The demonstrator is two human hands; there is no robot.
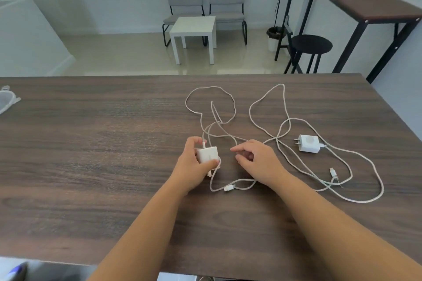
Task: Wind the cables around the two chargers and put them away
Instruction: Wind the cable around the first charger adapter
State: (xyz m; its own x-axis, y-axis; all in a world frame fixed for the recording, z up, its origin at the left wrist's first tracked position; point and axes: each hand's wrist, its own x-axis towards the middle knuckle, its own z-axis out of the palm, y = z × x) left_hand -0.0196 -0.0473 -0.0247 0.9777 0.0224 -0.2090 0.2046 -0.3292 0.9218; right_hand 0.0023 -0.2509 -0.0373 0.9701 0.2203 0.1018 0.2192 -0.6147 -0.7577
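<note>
The left hand [194, 162] grips one charger [207, 154] mid-table [91, 143], fingers wrapped round it. The right hand [255, 159] hovers half-curled, empty, over its cable [211, 107]. The second charger [308, 143] lies at three o'clock.

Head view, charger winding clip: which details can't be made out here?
- Underside of the left charger: covered by the left hand; its prongs are hidden.
- Whether the right hand pinches the cable: curled fingers hide the contact.
- Clear object at the table's left end: cut off by the frame edge, blurred.
- Which cable crosses on top near the right charger: too thin to tell.
</note>
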